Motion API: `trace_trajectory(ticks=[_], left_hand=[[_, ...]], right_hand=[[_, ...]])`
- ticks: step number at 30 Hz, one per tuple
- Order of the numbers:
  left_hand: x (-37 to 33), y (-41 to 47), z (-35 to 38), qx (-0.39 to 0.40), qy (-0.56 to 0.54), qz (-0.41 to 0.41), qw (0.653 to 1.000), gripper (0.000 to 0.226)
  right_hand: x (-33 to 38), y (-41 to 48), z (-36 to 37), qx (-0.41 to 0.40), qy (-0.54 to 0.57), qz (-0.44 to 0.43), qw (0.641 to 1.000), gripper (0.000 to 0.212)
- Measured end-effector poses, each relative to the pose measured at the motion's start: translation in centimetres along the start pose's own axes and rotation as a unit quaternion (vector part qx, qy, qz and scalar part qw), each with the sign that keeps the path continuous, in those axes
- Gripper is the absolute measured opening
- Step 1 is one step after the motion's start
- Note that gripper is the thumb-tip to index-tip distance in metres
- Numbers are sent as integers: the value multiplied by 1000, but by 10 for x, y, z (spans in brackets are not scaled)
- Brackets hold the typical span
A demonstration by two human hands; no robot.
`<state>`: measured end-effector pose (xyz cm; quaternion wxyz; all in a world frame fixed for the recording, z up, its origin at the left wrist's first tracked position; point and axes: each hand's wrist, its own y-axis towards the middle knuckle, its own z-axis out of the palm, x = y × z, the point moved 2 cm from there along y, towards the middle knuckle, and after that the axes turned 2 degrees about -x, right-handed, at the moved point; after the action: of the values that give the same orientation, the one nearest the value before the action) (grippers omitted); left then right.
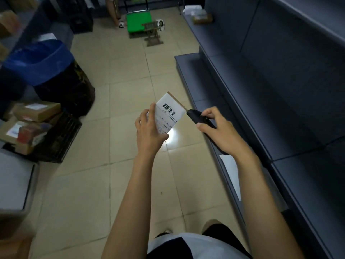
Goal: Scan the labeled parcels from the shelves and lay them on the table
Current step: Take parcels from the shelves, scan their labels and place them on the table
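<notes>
Parcel (169,113) is up in the air over the tiled floor (130,81), about chest-front, held in the left hand (149,131). The thumb is along its left edge and the fingers are wrapped round the back. It's a small flat brown one, tilted, with a white label (164,118) facing the camera and the barcode (169,109) near the top. The right hand (218,131) has its fingers curled round a black handheld scanner (196,117). The scanner's nose points at the right edge of the parcel, just beside it or maybe touching. There's a bright light spot (173,136) on the tile right under the parcel.

On the right runs a dark grey shelving unit (280,90), with a white paper slip (231,174) lying on its lowest ledge below the right forearm. Down at the left edge there's a pale grey flat surface (13,176). It could be the table, but it's blurry so I can't say for sure.

A bit further out on the left sits a black plastic crate (59,139), with labeled cardboard boxes (35,111) stacked beside and against it. Behind those is a bin with a blue liner (37,60), and a black bag (69,86) is right next to it.

At the far end of the aisle there's a green trolley (138,23) with a small wooden stool (153,32) in front of it. A couple of parcels (202,18) sit on the far end of the low shelf.
</notes>
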<state>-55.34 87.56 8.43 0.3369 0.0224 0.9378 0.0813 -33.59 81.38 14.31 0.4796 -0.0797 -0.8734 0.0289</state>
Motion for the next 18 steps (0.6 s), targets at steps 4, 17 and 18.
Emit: trace_trajectory(ticks=[4,17,18], left_hand=[[-6,91,24,-22,-15,4,1000,106],[-79,474,58,-96,30,58,993,113],[-85,503,55,-104,25,67,992,113]], right_hand=[[4,91,-8,-17,-1,10,1000,26],[104,465,-106,-43,-5,-108,993,30],[117,488,-113,-49,-8,-116,992,31]])
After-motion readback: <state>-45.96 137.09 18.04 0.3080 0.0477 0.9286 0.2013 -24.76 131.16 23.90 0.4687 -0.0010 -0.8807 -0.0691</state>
